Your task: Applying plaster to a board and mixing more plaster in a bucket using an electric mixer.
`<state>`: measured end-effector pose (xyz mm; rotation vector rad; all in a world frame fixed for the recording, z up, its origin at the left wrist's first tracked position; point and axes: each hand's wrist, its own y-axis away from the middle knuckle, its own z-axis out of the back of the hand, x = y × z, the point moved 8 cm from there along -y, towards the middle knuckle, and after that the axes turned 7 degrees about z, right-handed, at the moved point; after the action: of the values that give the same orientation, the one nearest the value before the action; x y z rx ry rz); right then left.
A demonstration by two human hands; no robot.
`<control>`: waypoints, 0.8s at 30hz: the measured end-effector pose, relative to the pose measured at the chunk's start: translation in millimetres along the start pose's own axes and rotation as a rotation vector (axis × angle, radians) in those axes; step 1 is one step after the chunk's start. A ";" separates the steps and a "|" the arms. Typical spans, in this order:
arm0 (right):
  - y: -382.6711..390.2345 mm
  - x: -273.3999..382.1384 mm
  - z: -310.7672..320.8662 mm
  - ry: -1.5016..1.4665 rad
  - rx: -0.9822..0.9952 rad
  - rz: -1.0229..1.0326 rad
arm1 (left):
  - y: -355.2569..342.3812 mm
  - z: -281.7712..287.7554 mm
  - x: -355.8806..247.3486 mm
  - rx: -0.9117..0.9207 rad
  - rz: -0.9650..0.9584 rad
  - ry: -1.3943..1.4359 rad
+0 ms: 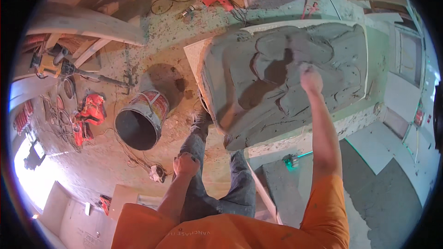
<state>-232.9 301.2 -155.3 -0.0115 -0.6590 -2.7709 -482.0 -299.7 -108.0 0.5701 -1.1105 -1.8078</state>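
Note:
A thick layer of wet grey mortar (pixel 295 92), ridged and smeared, covers most of a pale board (pixel 194 54) in front of me. My right arm stretches out over it. The right hand (pixel 312 79) is closed in a fist above the mortar. Just beyond the fist is a blurred grey shape, and I cannot make out what the hand grips. My left hand (pixel 186 164) rests on my left leg with its fingers curled and nothing seen in them. To the left of my legs stands a round bucket (pixel 156 103), its wall smeared and its inside dark.
Beyond the board lies a red power tool (pixel 217 1) with a cord. At the left are a yellow breaker hammer (pixel 50 66), a red tool (pixel 92 109) and loose cables (pixel 62 115). A small device glowing green (pixel 290 161) stands right of my legs, near grey panels (pixel 369 147).

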 end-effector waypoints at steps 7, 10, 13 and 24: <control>-22.7 89.2 -34.4 -1.303 0.347 -0.319 | -7.5 -0.1 9.8 0.019 0.066 0.021; 31.7 238.1 -87.3 -1.035 0.499 -0.300 | -8.0 -3.3 15.2 0.017 0.065 0.053; 53.6 347.9 -142.0 -0.960 0.560 -0.148 | -14.9 -6.1 14.6 0.000 0.056 0.046; 94.3 370.3 -53.0 -0.418 0.383 0.482 | -5.9 -15.1 30.2 -0.064 0.035 0.141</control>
<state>-557.5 93.9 -133.7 -0.5973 -1.1109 -2.1544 -487.9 -331.8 -118.3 0.6263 -0.9578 -1.7387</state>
